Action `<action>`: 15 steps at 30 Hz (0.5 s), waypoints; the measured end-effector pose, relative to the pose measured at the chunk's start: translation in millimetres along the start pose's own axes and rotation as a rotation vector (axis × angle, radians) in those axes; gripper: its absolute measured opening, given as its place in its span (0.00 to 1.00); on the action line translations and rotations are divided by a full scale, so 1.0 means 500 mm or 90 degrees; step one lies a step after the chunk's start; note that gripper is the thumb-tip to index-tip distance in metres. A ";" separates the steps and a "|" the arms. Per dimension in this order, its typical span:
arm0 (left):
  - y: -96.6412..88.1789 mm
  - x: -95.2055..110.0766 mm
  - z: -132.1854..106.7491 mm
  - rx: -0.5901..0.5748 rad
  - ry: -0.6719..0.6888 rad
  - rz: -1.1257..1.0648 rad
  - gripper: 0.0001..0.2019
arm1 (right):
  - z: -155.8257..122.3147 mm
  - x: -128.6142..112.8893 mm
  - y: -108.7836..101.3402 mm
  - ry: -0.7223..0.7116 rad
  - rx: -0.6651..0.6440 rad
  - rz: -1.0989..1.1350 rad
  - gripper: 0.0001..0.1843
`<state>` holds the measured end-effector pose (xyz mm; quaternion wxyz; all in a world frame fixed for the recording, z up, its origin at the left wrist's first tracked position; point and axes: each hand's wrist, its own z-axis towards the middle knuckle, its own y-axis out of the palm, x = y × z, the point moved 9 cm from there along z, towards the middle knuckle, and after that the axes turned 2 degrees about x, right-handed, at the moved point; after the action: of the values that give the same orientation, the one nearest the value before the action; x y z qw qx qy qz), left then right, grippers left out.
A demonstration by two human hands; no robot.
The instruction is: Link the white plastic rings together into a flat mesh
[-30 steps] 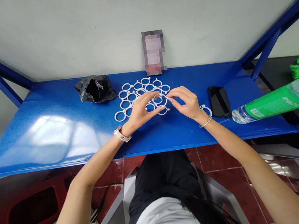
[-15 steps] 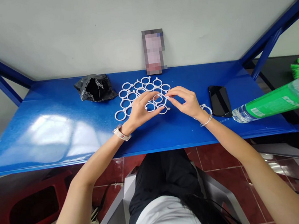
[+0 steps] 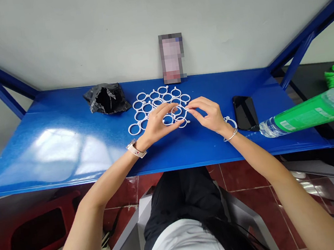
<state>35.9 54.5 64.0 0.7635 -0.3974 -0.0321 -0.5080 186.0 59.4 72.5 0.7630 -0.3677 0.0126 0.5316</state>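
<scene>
Many white plastic curtain rings (image 3: 134, 129), each with a small eyelet, lie in a cluster at the middle of the blue table. My left hand (image 3: 158, 123) curves over the cluster, its fingertips and thumb spread to opposite sides of one raised ring (image 3: 187, 114). My right hand (image 3: 208, 113) pinches the small eyelet at that ring's right side between thumb and fingertips. The pinched part is mostly hidden by the fingers. A separate white ring (image 3: 235, 122) lies on the table beside my right wrist, partly behind it.
A crumpled black plastic bag (image 3: 106, 98) sits open at the back left. A blurred phone (image 3: 172, 58) leans on the wall. Right of my right hand lie a dark phone (image 3: 245, 112) and a green-labelled bottle (image 3: 304, 117). Blue metal braces (image 3: 300, 44) flank the table (image 3: 64, 142).
Both hands stay almost in place around the same ring. My right fingertips have shifted very slightly at the eyelet. The other rings have not moved.
</scene>
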 end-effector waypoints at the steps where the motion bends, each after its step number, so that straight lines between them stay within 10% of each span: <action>1: 0.000 -0.001 0.000 0.000 0.000 0.002 0.21 | 0.000 -0.001 -0.001 -0.001 0.001 0.001 0.09; 15: -0.005 0.011 0.001 0.013 0.032 -0.026 0.20 | 0.001 -0.002 -0.002 0.008 0.000 -0.020 0.10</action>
<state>36.7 50.3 68.3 0.7576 -0.3756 -0.0261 -0.5332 186.2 58.7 74.2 0.7710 -0.3711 0.0117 0.5174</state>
